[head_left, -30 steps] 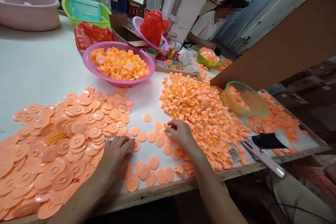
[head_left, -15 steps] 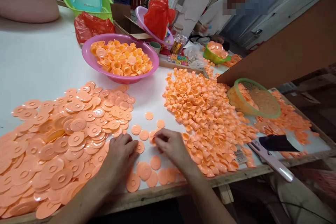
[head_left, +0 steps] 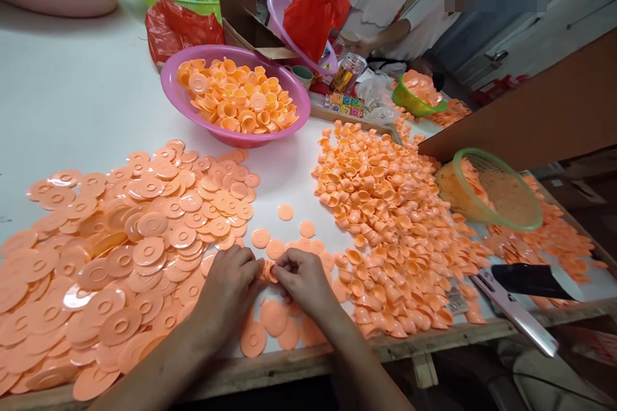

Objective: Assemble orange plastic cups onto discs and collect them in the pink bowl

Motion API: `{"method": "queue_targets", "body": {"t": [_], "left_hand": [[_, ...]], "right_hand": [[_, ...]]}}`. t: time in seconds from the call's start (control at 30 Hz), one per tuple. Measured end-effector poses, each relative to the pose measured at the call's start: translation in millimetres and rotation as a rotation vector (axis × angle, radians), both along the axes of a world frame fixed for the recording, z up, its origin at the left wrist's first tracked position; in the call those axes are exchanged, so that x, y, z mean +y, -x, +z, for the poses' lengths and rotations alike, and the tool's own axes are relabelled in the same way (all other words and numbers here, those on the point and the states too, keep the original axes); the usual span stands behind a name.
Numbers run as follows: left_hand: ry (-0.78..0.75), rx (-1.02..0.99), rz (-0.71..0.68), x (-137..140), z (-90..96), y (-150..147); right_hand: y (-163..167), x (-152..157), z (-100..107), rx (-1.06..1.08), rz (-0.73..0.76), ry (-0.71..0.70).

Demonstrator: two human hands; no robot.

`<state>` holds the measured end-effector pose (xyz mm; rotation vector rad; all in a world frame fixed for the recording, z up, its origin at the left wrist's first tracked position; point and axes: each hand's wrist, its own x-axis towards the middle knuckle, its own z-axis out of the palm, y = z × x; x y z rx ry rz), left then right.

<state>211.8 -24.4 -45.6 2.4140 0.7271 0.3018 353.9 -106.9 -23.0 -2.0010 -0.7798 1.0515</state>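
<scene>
My left hand [head_left: 232,279] and my right hand [head_left: 303,279] meet over the front of the table, fingers pinched. Between their fingertips is a small orange plastic cup [head_left: 270,271], partly covered by the fingers. Loose orange plastic discs [head_left: 273,317] lie flat around and in front of my hands. To the left spreads a big heap of orange saucers [head_left: 152,225], each with a raised ring in its middle. A dense pile of small orange cups [head_left: 385,205] lies to the right of my right hand.
Behind the heaps stands a pink bowl [head_left: 180,103] full of orange cups and saucers. A green basket [head_left: 457,189] tilts at the right, near a pink-handled tool with a black blade [head_left: 515,311]. Across the table a person's arm [head_left: 390,35] reaches in beside red bags [head_left: 313,16].
My right hand has come left and down to meet my left hand, and the small cup now shows between their fingertips. The whole view has shifted, moving the scene right.
</scene>
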Motion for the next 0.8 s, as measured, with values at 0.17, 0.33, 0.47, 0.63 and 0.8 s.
{"method": "queue_targets", "body": {"t": [0.17,0.33,0.47,0.63,0.8], "left_hand": [[0.132,-0.005,0.003,6,4.7,4],[0.540,-0.033,0.142,13,13.9,-3],[0.612,-0.005,0.235,6,10.5,-12],[0.623,-0.022,0.277,2,7.2,-11],[0.505,-0.032,0.224,-1,10.0,-10]], "right_hand": [[12,2,-4,-0.278,0.071,-0.080],[11,4,2,-0.326,0.131,-0.052],[13,2,3,-0.348,0.168,-0.055],[26,0,-6,-0.405,0.121,-0.069],[19,0,-4,-0.247,0.112,-0.121]]}}
